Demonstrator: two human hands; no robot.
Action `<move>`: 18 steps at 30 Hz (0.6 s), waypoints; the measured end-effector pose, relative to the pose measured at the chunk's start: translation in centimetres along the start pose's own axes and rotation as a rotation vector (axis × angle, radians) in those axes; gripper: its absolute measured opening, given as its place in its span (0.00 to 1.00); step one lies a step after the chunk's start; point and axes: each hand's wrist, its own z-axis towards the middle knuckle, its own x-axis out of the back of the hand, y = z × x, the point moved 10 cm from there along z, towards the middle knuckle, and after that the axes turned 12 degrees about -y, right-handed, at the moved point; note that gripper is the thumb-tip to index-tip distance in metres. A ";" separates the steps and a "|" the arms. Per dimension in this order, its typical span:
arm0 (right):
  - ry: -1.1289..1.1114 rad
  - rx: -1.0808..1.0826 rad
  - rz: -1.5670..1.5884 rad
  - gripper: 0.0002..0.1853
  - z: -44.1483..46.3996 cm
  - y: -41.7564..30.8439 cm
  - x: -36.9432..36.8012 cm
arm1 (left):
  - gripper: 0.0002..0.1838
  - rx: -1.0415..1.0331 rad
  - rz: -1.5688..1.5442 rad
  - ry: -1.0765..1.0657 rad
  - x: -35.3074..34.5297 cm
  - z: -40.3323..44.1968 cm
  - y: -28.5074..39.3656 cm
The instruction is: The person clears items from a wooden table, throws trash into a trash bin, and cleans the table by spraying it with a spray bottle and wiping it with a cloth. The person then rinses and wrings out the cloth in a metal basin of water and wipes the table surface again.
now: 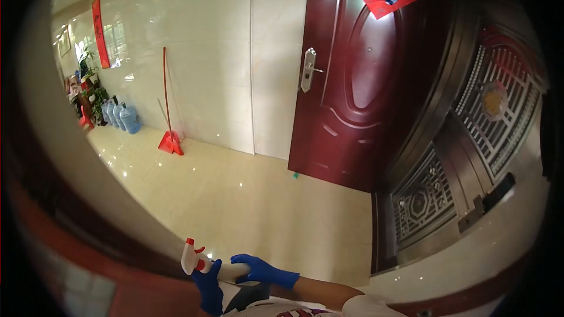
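Note:
Both hands wear blue gloves at the bottom of the head view. My left hand (pixel 208 286) is wrapped round a white spray bottle (pixel 189 256) with a red nozzle and red trigger, just below its head. To the right, my right hand (pixel 258 271) reaches in from the right with its fingers over a pale, whitish object (pixel 234 271) beside the bottle. What that object is cannot be made out clearly.
A dark red door (pixel 335 82) stands open beside a metal grille door (pixel 496 100). A red dustpan (pixel 171 142) and a long red handle lean at the tiled wall (pixel 205 53). Blue water bottles (pixel 130 118) and plants stand farther left on the shiny floor (pixel 235 199).

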 end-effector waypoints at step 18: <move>-0.272 -0.239 0.590 0.30 51.9 17.8 33.9 | 0.28 -0.132 0.120 0.269 -9.3 61.6 5.0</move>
